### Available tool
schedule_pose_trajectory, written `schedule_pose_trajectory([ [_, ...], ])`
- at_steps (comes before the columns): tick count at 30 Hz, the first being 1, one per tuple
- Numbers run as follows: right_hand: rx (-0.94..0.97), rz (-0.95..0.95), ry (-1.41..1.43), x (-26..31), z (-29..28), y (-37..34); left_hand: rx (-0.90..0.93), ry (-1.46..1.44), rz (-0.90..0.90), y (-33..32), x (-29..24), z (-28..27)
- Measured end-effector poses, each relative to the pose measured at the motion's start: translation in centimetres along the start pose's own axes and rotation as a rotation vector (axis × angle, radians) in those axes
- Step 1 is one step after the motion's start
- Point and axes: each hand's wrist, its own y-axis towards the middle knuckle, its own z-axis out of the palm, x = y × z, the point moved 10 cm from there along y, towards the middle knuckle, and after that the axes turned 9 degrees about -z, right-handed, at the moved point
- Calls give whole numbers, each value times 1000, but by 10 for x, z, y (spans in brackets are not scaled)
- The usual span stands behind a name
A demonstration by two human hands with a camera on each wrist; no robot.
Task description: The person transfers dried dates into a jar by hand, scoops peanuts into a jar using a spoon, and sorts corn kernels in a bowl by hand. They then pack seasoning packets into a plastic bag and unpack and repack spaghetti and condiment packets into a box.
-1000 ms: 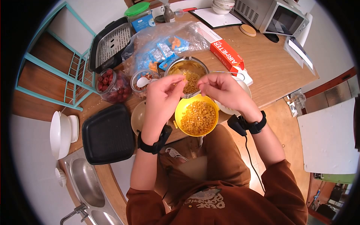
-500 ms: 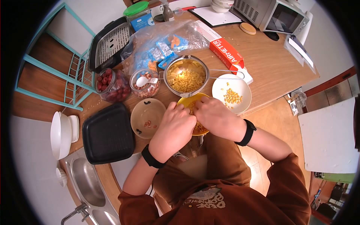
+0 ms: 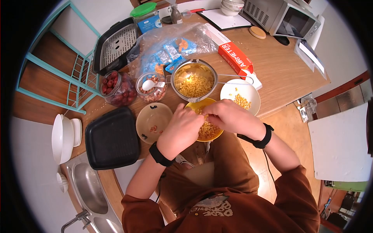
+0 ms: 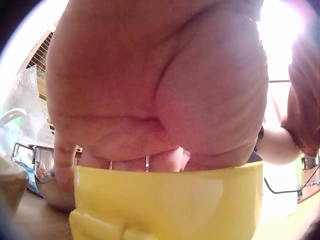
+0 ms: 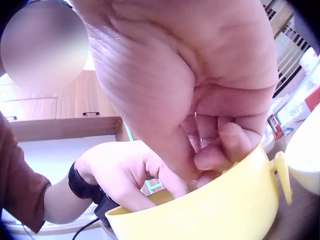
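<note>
Both hands reach into a yellow bowl (image 4: 165, 205) of corn kernels (image 3: 209, 133) at the table's front edge. The left hand (image 3: 182, 130) comes in from the left side, its fingers pointing down behind the bowl's wall in the left wrist view. Close beside it, the right hand (image 3: 240, 121) bends its fingers, with the thumb near the index finger. The bowl hides the fingertips, and I cannot tell whether either hand pinches a kernel. Just beyond the bowl stands a steel pot (image 3: 213, 73) with more yellow kernels (image 3: 196, 86) inside.
A white plate (image 3: 253, 89) with some kernels lies right of the pot. To the left are a beige bowl (image 3: 153, 112), a black pan (image 3: 112, 139), a nut jar (image 3: 155, 94) and a jar of red fruit (image 3: 118, 91). Behind are plastic bags (image 3: 171, 42) and a red-white box (image 3: 235, 58).
The hands have come down from over the steel pot into the yellow bowl. Over the last half second the right hand has shifted slightly right, baring more kernels.
</note>
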Motion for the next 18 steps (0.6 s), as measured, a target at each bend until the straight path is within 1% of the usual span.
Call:
schedule_pose_trajectory([
  [1,0,3,1,-3,0,-1,23,-9,-12,1,2,0],
  [3,-78,36,339,-12,-4,-2,46,-16,-23,2,5,0],
  [4,-18,135,462,-20,1,-5,28,-94,-29,2,6,-4],
  [5,-18,134,462,-22,-1,-6,10,-171,-35,2,8,-7],
  [7,-51,359,836,-42,8,-17,46,-150,-51,2,9,-6],
  [8,-53,332,915,-44,9,-17,81,-130,-66,2,10,-3],
  [9,-54,332,915,-43,9,-17,81,-130,-65,2,9,-2],
  [11,-123,378,1066,-43,9,-20,103,-114,-57,2,8,0],
  [12,-125,377,1066,-42,10,-21,103,-114,-56,1,8,0],
  [14,-207,451,1280,-46,15,-25,86,-121,-64,2,8,-1],
  [18,-225,506,1376,-45,17,-31,52,-149,-45,2,9,-7],
])
